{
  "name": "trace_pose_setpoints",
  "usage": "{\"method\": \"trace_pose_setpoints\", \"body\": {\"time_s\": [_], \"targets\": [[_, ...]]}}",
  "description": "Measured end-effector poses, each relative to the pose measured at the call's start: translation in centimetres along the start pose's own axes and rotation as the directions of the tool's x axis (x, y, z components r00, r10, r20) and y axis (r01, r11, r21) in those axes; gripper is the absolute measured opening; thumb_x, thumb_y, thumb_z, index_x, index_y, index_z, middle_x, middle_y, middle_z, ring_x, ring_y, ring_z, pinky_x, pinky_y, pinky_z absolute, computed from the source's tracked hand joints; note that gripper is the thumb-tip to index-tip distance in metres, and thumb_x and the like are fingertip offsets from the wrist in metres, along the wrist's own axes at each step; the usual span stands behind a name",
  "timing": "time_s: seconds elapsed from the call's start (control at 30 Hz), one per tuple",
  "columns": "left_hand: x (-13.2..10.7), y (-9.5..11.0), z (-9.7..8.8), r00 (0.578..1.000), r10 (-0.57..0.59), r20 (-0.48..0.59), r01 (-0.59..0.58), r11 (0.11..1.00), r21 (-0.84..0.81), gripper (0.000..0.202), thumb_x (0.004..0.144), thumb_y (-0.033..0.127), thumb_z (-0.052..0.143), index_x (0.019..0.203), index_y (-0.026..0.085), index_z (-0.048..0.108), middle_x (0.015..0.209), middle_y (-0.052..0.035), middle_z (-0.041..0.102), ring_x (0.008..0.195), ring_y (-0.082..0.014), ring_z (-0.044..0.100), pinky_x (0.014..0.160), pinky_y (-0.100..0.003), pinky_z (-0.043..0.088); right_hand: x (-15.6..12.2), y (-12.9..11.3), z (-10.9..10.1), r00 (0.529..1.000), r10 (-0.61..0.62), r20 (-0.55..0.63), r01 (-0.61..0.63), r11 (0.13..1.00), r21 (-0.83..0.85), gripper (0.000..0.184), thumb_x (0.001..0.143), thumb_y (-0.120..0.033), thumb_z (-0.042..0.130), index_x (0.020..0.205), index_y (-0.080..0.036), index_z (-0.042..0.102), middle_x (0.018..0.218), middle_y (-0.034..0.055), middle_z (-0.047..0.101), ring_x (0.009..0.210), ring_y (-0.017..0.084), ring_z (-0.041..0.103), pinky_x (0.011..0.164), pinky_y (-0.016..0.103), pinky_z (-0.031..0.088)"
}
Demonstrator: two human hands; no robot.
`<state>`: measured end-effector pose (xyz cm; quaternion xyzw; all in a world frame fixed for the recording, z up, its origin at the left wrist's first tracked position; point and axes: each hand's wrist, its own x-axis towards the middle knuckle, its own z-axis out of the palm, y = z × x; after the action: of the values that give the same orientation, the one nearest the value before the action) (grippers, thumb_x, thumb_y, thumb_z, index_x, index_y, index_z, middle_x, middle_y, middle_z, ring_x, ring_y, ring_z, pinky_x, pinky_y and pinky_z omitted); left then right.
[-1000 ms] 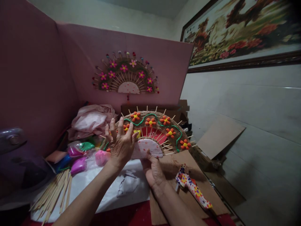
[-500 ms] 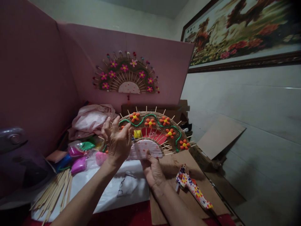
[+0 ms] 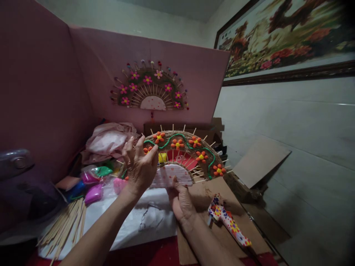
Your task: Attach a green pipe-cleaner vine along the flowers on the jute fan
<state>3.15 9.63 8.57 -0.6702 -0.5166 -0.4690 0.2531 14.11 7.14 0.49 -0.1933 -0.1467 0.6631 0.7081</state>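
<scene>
A half-round craft fan [image 3: 183,138] of twine woven over thin sticks is held up in front of me. Orange clay flowers with yellow centres and a wavy green strand decorate its band. My right hand [image 3: 181,201] grips the pale, spotted half-disc at the fan's base from below, thumb on the front. Over the fan's left part is my left hand [image 3: 140,164], fingers spread and bent, thumb and forefinger on either side of an orange flower [image 3: 148,150]. Whether they touch it I cannot tell. The hand covers much of the fan's left end.
A finished-looking fan with pink flowers [image 3: 146,79] hangs on the pink panel. Bags of coloured clay [image 3: 93,194] and loose wooden sticks [image 3: 65,229] lie at left. A flower-patterned glue gun [image 3: 229,220] rests on cardboard [image 3: 191,244] at right. Behind is bundled pink cloth [image 3: 111,138].
My left hand has shifted slightly right, its thumb and forefinger further apart, so the orange flower between them shows more. My right hand still holds the fan in nearly the same place.
</scene>
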Motion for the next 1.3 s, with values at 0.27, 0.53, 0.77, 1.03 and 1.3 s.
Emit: {"method": "trace_pose_setpoints", "body": {"time_s": [0.27, 0.53, 0.77, 1.03, 1.3], "targets": [[0.9, -1.4, -0.2, 0.985, -0.094, -0.147, 0.078, 0.990, -0.115, 0.014, 0.082, 0.026, 0.053, 0.079, 0.020, 0.065, 0.117, -0.0091, 0.058, 0.123, -0.0311, 0.035, 0.100, -0.050, 0.024, 0.3, -0.1, -0.2, 1.000, -0.014, -0.007, 0.015, 0.998, 0.060, 0.047, 0.051, -0.010, 0.081, 0.094, -0.018, 0.064, 0.084, -0.0009, 0.072, 0.079, 0.016, 0.067, 0.083, 0.032, 0.053], [1.6, -2.4, -0.5, 0.969, -0.183, -0.169, 0.114, 0.930, -0.351, 0.018, 0.082, 0.029, 0.054, 0.069, 0.019, 0.057, 0.085, -0.0050, 0.062, 0.092, -0.0223, 0.053, 0.093, -0.043, 0.033, 0.7, -0.3, -0.5, 0.999, -0.004, -0.040, 0.008, 0.994, 0.106, 0.041, 0.053, -0.015, 0.083, 0.089, -0.018, 0.063, 0.080, -0.0017, 0.071, 0.077, 0.015, 0.067, 0.076, 0.029, 0.055], [2.5, 0.6, -3.5, 0.909, -0.319, 0.268, 0.355, 0.256, -0.899, 0.017, 0.077, 0.029, 0.062, 0.067, 0.017, 0.056, 0.058, 0.0009, 0.057, 0.054, -0.0113, 0.053, 0.053, -0.024, 0.043, 0.8, -0.6, -0.5, 0.995, 0.006, -0.096, 0.004, 0.994, 0.110, 0.036, 0.052, -0.013, 0.083, 0.082, -0.017, 0.062, 0.077, -0.0023, 0.071, 0.074, 0.012, 0.067, 0.069, 0.023, 0.055], [4.4, 0.4, -7.6, 0.920, -0.297, 0.257, 0.257, -0.037, -0.966, 0.011, 0.068, 0.019, 0.070, 0.075, 0.018, 0.061, 0.045, 0.0050, 0.043, 0.040, -0.0061, 0.036, 0.037, -0.018, 0.025, 1.5, -1.2, -0.8, 0.994, -0.013, -0.111, 0.030, 0.988, 0.149, 0.041, 0.049, -0.014, 0.085, 0.083, -0.017, 0.062, 0.077, -0.0022, 0.072, 0.073, 0.013, 0.067, 0.064, 0.022, 0.055], [4.1, -0.8, -6.6, 0.904, -0.384, 0.187, 0.351, 0.421, -0.836, 0.007, 0.068, 0.020, 0.067, 0.074, 0.019, 0.064, 0.053, 0.0034, 0.054, 0.042, -0.0080, 0.042, 0.037, -0.022, 0.028, 1.8, -1.4, -1.1, 0.994, -0.057, -0.096, 0.068, 0.991, 0.118, 0.045, 0.051, -0.018, 0.085, 0.090, -0.017, 0.062, 0.087, 0.0015, 0.072, 0.079, 0.015, 0.067, 0.070, 0.026, 0.055]]}}
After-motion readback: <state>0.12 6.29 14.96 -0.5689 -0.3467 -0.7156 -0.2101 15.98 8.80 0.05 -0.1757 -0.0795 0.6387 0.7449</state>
